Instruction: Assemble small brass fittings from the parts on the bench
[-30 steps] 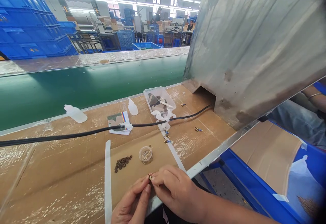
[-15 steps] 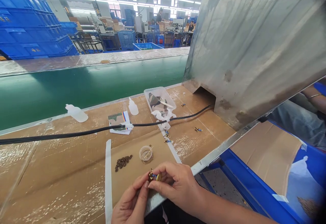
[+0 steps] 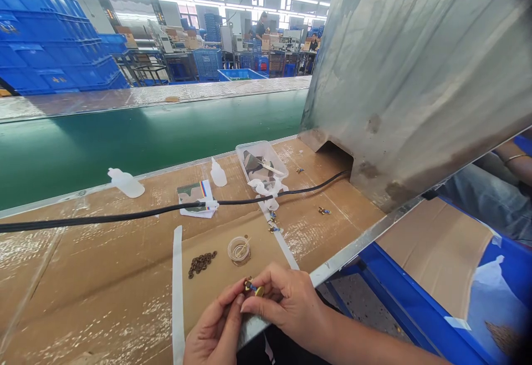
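Observation:
A tiny painted figurine (image 3: 252, 286), blue and dark with a round yellow base, is held between my two hands just above the table's front edge. My right hand (image 3: 293, 301) pinches it near the base with thumb and fingers. At its other end, the closed thumb and fingertips of my left hand (image 3: 220, 318) grip it too. Fingers partly cover the figurine. Beyond my hands, on the brown sheet, lie a pile of small dark brown rings (image 3: 202, 264) and a round clear cup (image 3: 239, 250) with a thin stick in it.
A black cable (image 3: 137, 217) crosses the table in front of two white squeeze bottles (image 3: 127, 183) and a camouflage-patterned packet (image 3: 192, 196). A clear plastic box (image 3: 279, 161) stands farther back. Several similar figurines (image 3: 325, 210) lie to the right, below a slanted metal panel (image 3: 411, 88).
The figurine has turned slightly between my fingers, so more of its blue part shows. Both hands stay in nearly the same place.

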A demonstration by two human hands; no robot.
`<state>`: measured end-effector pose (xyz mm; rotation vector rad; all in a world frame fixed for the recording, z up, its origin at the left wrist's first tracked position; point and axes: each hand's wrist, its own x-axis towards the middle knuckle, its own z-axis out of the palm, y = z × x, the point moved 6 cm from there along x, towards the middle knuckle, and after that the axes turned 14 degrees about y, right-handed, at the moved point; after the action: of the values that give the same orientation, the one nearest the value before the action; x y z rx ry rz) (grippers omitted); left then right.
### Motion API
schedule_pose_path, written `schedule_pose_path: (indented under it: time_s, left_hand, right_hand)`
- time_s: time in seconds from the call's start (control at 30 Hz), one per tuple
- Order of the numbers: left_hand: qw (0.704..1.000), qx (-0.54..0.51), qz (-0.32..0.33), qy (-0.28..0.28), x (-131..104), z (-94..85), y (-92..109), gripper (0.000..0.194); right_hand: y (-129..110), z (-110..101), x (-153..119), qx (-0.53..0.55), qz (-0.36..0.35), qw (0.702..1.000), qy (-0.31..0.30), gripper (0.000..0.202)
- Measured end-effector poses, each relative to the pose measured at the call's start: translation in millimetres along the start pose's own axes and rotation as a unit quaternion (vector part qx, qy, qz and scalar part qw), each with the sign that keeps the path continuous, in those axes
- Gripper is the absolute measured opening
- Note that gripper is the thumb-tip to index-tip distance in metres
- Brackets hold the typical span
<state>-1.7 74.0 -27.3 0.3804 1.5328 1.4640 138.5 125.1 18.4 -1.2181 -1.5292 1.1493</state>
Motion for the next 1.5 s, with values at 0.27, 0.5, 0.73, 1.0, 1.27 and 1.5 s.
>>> schedule_pose_path:
  time_s: [0.27, 0.5, 0.73, 1.0, 1.27, 1.5]
  left_hand:
    - [0.998, 0.03, 0.051, 0.009, -0.3, -2.9, 3.2, 0.034]
    - [0.999, 0.03, 0.041, 0.012, -4.2, 3.0, 9.3, 0.037]
    - [0.999, 0.028, 0.037, 0.001, -5.3, 3.7, 7.5, 0.035]
    - [0.996, 0.054, 0.07, -0.002, -4.3, 4.9, 10.7, 0.033]
    - [0.997, 0.055, 0.048, -0.014, -4.8, 5.5, 9.2, 0.034]
    - [0.998, 0.045, 0.046, 0.006, -5.2, 6.3, 12.6, 0.036]
  right_hand:
    - [-4.7, -1.7, -1.4, -0.004, -0.037, 0.999, 0.012, 0.026]
    - [-12.4, -7.3, 1.3, 0.001, -0.084, 0.994, 0.073, 0.02]
    - [1.6, -3.7, 3.3, 0.078, 0.012, 0.996, 0.033, 0.026]
    - [8.4, 2.7, 5.0, 0.18, 0.129, 0.975, 0.016, 0.037]
    - [10.8, 6.1, 6.5, 0.19, 0.142, 0.971, 0.012, 0.04]
    - [8.9, 6.2, 7.7, 0.189, 0.137, 0.972, 0.013, 0.041]
